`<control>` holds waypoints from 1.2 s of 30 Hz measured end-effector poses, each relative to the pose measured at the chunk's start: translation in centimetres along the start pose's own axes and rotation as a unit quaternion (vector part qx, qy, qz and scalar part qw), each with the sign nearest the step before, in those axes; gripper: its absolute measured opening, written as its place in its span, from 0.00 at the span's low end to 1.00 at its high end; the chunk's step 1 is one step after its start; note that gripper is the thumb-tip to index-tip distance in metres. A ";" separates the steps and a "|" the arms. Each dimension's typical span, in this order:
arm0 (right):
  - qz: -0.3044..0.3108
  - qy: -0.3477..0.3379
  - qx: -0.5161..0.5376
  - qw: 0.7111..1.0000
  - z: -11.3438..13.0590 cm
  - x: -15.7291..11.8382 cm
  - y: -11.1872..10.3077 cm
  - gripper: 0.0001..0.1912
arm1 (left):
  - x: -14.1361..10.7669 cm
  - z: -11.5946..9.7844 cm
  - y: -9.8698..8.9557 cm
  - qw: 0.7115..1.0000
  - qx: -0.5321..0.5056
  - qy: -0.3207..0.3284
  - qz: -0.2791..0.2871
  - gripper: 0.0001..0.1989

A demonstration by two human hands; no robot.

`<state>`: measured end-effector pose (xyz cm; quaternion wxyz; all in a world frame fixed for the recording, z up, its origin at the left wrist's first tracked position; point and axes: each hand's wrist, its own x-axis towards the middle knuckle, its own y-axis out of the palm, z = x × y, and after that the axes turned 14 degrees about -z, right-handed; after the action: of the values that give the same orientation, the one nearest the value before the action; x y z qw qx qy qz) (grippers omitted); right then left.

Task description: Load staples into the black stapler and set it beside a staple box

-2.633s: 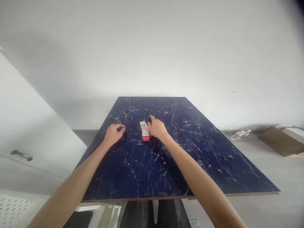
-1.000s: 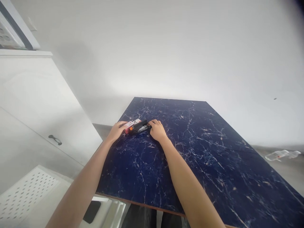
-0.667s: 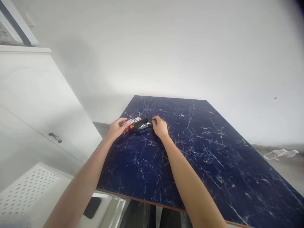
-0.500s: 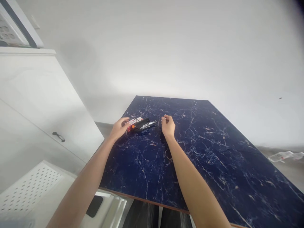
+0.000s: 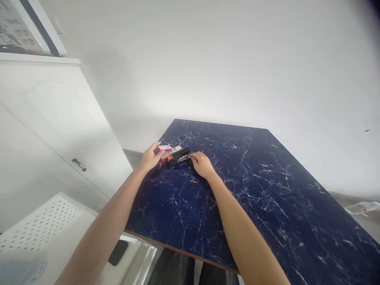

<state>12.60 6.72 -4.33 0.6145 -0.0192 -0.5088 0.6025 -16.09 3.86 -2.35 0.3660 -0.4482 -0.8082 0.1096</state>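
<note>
A black stapler [image 5: 178, 156] with an orange patch lies on the blue marbled table [image 5: 237, 190], its top part seemingly raised from the silver magazine. At its left end, my left hand [image 5: 151, 158] has thumb and fingers closed around a small red-and-white box [image 5: 165, 148]. Another white printed piece [image 5: 177, 149] shows just behind the stapler. My right hand [image 5: 202, 163] is closed in a pinch at the stapler's right end, fingertips touching it. Whatever lies between those fingertips is too small to make out.
On the left stands a white cabinet [image 5: 97, 130] with a dark handle [image 5: 78, 164]. A white perforated panel [image 5: 44, 221] is below it. The wall [image 5: 222, 67] rises behind the table. Clear plastic packaging [image 5: 363, 207] lies beyond the table's right edge.
My right hand has moved left, from beside the stapler to its right end. The red-and-white box in my left hand is tilted differently. The view has shifted slightly.
</note>
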 end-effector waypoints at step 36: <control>-0.121 0.263 0.407 0.866 3.7 -3.8 -2.6 0.20 | -3.4 -8.0 0.3 0.938 -0.299 -0.091 0.152 0.17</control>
<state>12.94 0.91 -3.20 0.7468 0.1369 -0.0359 0.6498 -9.24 0.06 1.52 0.1187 -0.6422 -0.7561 -0.0426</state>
